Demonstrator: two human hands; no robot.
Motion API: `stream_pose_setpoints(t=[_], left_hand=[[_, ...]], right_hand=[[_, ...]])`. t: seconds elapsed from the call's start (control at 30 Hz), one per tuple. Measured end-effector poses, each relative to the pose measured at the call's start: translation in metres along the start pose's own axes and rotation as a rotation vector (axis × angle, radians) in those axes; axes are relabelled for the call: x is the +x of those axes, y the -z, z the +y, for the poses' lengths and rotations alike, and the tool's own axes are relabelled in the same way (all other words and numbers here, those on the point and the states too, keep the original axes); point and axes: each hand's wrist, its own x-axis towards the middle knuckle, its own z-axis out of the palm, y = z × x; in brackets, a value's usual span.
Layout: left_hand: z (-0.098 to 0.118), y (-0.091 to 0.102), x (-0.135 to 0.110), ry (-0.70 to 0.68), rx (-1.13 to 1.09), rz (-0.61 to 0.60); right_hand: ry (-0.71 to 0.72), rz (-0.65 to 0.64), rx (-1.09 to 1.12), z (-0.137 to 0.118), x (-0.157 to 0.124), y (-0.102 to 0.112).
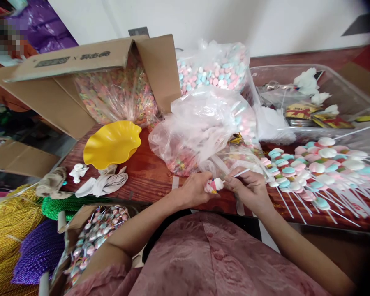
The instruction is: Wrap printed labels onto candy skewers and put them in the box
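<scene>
**Handling a lollipop**

The left hand holds its candy end, the right hand its white stick. On the wooden table, candy skewers lie at right, a yellow bowl at left.

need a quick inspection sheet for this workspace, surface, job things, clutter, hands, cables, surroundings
surface: red-brown wooden table, heavily loaded
job's things: lollipop between the hands; sticked candies piled at right; bag of pastel candies at the back
clutter: yellow bowl, pale cloth, small white object at left; clear tub of mixed packaging at right
hands: left hand holds the candy end; right hand pinches the white stick
cables: none clearly made out
surroundings: open carton; wall socket; purple strand bundle at lower left
</scene>
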Motion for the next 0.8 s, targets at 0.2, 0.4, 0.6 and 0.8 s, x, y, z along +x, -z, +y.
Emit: stream_pose_setpoints(t=[0.2, 0.4, 0.6, 0.8], left_hand=[[0.004, -0.005, 0.001, 0.005, 0.011, 0.068], [0.002, 0.001, -0.004, 0.006, -0.046, 0.032], [0.006, -0.004, -0.006, 0.027, 0.111, 0.041], [-0.002, -0.005, -0.010, 0.021, 0.192, 0.056]], right_hand=[[0.024, 0.052, -0.007, 0.001, -0.011, -0.011], [0.046, 0.282, 0.039, 0.000, -0.012, -0.001], [-0.005, 0.280, 0.051, -0.002, -0.009, -0.010], [-0.063, 0.367, 0.191, 0.001, -0.005, -0.011]])
